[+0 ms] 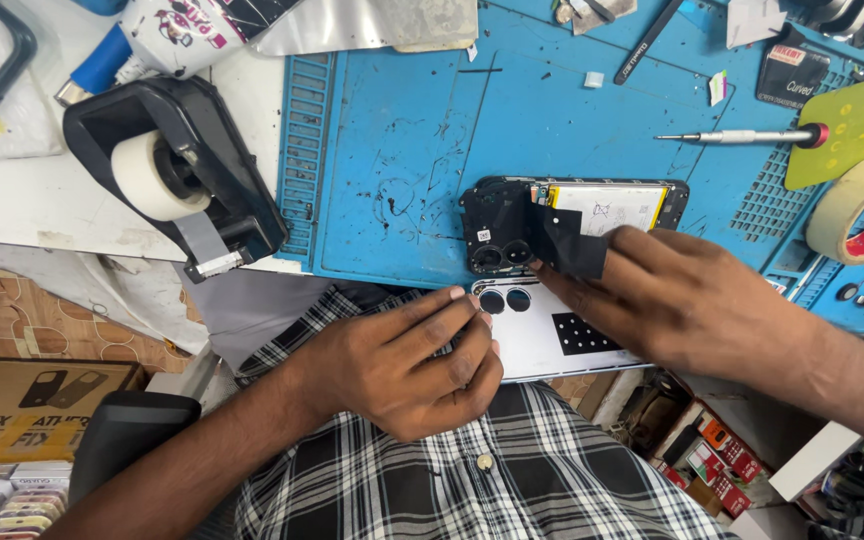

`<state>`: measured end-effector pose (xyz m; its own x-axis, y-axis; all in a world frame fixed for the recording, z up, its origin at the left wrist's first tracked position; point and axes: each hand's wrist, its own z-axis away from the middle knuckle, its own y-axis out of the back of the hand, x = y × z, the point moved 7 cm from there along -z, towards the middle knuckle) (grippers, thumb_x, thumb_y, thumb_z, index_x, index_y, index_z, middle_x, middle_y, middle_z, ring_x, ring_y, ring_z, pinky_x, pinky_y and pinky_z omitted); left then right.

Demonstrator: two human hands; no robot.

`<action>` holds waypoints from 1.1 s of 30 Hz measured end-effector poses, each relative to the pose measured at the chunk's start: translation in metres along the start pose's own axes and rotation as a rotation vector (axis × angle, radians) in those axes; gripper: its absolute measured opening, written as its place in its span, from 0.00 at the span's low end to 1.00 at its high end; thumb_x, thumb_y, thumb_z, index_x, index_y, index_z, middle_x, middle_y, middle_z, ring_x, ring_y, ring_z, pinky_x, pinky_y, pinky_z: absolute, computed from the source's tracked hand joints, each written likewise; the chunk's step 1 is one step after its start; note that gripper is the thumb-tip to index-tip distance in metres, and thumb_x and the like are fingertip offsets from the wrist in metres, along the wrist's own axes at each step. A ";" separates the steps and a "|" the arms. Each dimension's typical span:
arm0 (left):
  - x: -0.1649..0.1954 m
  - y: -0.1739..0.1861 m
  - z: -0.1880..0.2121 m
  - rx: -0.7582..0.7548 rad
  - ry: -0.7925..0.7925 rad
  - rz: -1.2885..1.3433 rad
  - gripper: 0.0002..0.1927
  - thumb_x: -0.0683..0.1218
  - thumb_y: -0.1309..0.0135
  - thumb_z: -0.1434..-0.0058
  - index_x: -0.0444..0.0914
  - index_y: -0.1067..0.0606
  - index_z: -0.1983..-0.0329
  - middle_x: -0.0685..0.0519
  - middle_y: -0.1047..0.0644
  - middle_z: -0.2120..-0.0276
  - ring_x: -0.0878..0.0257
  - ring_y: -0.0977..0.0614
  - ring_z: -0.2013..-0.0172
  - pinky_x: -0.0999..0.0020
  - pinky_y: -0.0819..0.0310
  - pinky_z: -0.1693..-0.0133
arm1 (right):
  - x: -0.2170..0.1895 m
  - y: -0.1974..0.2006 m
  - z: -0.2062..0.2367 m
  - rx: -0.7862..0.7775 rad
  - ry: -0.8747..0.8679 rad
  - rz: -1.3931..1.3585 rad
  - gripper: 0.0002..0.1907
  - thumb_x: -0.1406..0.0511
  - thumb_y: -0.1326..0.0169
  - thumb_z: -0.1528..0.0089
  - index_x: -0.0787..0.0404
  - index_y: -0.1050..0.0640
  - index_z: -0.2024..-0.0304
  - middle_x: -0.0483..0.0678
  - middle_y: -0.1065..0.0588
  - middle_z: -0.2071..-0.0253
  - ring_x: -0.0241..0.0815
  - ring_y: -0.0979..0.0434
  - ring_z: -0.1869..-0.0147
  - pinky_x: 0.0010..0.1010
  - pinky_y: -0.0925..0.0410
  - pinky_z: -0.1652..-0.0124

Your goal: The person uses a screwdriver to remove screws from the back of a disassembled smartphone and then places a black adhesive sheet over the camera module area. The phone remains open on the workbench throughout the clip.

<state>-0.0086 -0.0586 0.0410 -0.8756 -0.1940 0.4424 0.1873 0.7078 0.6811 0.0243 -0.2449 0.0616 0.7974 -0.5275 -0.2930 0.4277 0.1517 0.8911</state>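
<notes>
Nearest the camera, the white back cover [552, 340] was held at the bench's near edge by the left hand [402, 365], fingers pinched narrow, while black film [572, 245] on the opened phone [577, 215] was pressed by the right hand [692, 300], reassembly evidently unfinished.

The blue mat [422, 120] looks like matt rubber, pretty scuffed and scratched up. The opened phone [572, 220] is dull black plastic inside, with a matt black film flap [572, 245]. The white back cover [537, 340] looks smooth and satiny. The tape dispenser [182, 170] is glossy black plastic, and the screwdriver [742, 136] has a shiny metal shaft.
</notes>
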 end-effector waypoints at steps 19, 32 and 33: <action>-0.005 0.002 0.000 0.013 0.051 0.052 0.06 0.42 0.40 0.29 0.38 0.25 0.53 0.49 0.22 0.54 0.56 0.17 0.49 0.62 0.16 0.45 | 0.011 -0.010 -0.002 -0.121 0.024 0.116 0.37 0.64 0.43 0.48 0.42 0.27 0.33 0.41 0.32 0.57 0.35 0.27 0.60 0.27 0.24 0.63; -0.005 0.002 -0.001 0.022 0.045 0.048 0.06 0.42 0.40 0.29 0.38 0.25 0.53 0.49 0.22 0.54 0.56 0.17 0.49 0.61 0.16 0.45 | 0.016 -0.012 0.001 -0.139 -0.013 0.090 0.35 0.62 0.43 0.47 0.36 0.25 0.35 0.42 0.33 0.53 0.38 0.26 0.56 0.30 0.24 0.59; -0.005 0.001 -0.001 0.023 0.050 0.052 0.06 0.42 0.40 0.29 0.38 0.25 0.53 0.49 0.22 0.54 0.56 0.17 0.49 0.61 0.15 0.45 | 0.016 -0.013 0.001 -0.137 -0.012 0.108 0.35 0.62 0.43 0.47 0.36 0.25 0.35 0.43 0.33 0.53 0.38 0.26 0.55 0.30 0.24 0.59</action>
<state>-0.0039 -0.0574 0.0402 -0.8417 -0.1897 0.5055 0.2213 0.7329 0.6433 0.0315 -0.2561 0.0459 0.8369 -0.5120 -0.1936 0.3951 0.3203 0.8610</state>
